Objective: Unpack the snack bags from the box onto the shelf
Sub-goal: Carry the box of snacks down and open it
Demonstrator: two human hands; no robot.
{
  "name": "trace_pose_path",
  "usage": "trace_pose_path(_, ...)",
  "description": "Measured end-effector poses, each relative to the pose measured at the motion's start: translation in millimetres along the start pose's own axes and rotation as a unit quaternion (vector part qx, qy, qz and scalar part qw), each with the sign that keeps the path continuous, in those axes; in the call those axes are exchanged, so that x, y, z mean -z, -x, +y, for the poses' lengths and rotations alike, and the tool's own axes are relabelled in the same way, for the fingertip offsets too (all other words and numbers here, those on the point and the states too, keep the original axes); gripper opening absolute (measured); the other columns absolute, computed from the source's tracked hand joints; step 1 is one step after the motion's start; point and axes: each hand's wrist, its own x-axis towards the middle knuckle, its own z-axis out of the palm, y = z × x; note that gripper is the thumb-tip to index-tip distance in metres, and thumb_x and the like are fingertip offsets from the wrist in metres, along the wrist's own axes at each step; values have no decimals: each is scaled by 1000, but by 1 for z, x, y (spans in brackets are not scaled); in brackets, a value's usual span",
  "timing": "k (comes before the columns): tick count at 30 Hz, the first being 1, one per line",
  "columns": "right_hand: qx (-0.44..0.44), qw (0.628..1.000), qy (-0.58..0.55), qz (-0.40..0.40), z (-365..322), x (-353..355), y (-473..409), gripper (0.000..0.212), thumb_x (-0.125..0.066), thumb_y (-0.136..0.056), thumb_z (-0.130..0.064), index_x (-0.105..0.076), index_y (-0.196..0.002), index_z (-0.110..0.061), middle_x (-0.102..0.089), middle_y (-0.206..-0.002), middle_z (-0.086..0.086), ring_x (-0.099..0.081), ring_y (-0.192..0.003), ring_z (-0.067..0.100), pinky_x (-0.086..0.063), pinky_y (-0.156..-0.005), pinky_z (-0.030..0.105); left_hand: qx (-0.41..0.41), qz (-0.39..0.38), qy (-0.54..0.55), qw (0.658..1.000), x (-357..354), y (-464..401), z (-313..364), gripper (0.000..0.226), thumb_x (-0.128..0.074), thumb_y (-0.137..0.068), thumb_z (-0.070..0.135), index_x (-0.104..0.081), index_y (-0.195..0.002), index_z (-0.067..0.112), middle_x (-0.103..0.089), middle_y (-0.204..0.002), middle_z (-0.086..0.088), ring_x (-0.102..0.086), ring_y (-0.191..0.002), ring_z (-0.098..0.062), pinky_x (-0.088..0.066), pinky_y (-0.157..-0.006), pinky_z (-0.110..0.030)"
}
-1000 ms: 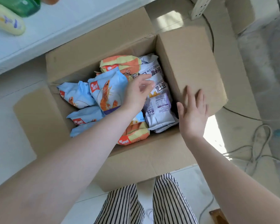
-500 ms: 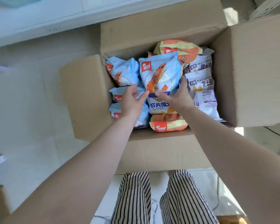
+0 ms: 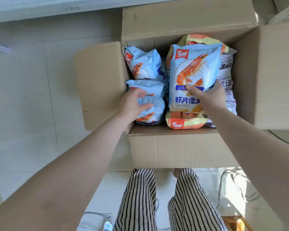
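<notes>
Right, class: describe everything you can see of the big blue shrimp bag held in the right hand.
The blue shrimp bag is a puffy, glossy packet printed with an orange prawn, a red logo and dark blue lettering. It looks sealed, stands upright and faces the camera above the other bags in the cardboard box. The right hand grips its lower right part, thumb across the front.

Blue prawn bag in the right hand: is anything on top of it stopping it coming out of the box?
No. The big blue prawn-picture snack bag lies on top, right hand gripping it, open brown cardboard box above it.

One cardboard box (image 3: 182,150) — four blue shrimp-chip bags (image 3: 193,75), two orange bags (image 3: 185,122), two white bags (image 3: 226,67).
</notes>
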Motion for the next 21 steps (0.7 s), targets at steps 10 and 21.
trace_pose_path(10, 16, 1000, -9, -3, -3, 3, 7, 78, -86, -57, -59, -58, -118, -19, -70, -104, -8, -70, -93, 14, -60, -81, 43, -76, -117, -272, 952, 2, -19, -5, 80, -83, -62, 51, -50, -132, 29, -46, -132, 2, -40, -125, -21, -35, -102, -35)
trace_pose_path(21, 45, 999, -20, -23, -3, 27, 7, 78, -87, -53, -58, -61, -117, -21, -72, -107, -6, -71, -94, 14, -60, -81, 44, -106, -78, -283, 950, 26, -32, 24, 52, -74, -78, 45, -63, -122, 20, -65, -114, -5, -57, -110, -27, -38, -75, -29)
